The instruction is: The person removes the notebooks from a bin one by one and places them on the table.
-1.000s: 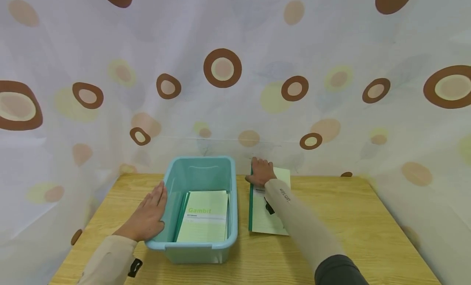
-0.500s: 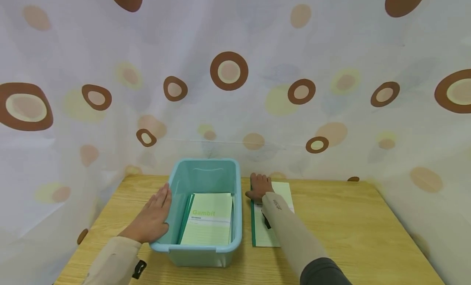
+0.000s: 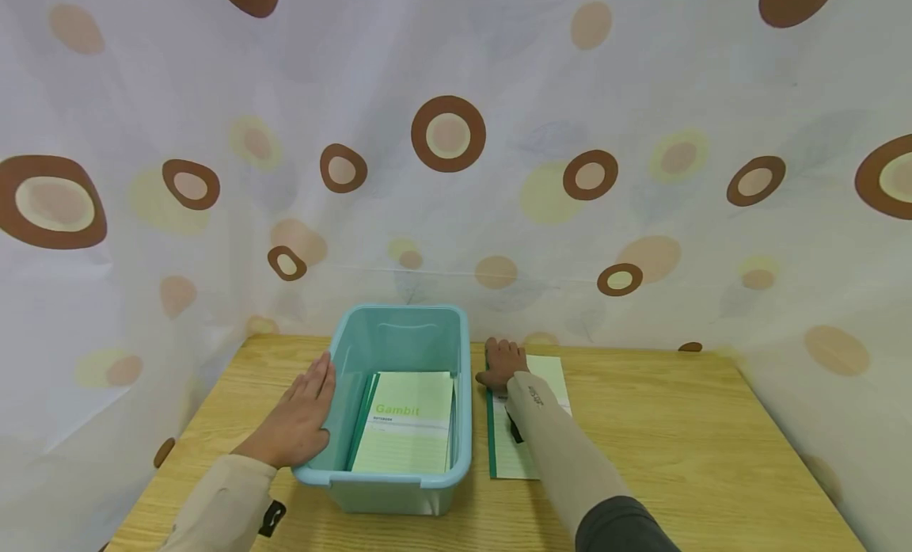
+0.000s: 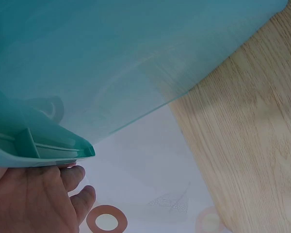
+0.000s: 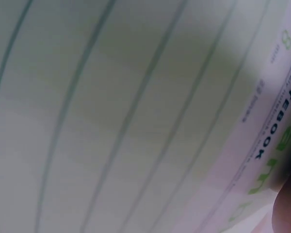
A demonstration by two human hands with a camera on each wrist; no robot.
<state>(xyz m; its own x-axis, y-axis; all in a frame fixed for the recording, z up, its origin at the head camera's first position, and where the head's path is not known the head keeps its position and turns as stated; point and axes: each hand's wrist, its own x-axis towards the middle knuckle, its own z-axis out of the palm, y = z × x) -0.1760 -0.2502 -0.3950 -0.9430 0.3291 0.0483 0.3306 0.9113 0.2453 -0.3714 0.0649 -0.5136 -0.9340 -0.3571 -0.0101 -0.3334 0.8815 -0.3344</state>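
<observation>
The left hand (image 3: pixel 295 421) lies with its fingers straight and side by side along the left rim of the light-blue plastic bin (image 3: pixel 465 425), touching it, the thumb nearer the front corner; the left wrist view shows the fingers against the outside, just under the rim's lip. The right hand (image 3: pixel 506 363) rests over the far end of a pale green notebook (image 3: pixel 513 457), fingers pointing away and thumb out past the dark green spine; whether it grips the cover or only presses on it, I cannot tell; the right wrist view shows ruled lines, the word NOTEBOOK and one digit at the edge.

That notebook lies on the wood-grain table (image 3: pixel 677 425), just right of the bin; inside the bin, toward the near end, a Gambit notebook (image 3: pixel 402 449) lies face up on others, whose green spines show at its left; beige sleeves (image 3: pixel 570 449) cover both forearms, and a white curtain (image 3: pixel 499 45) with brown rings and pastel spots hangs behind.
</observation>
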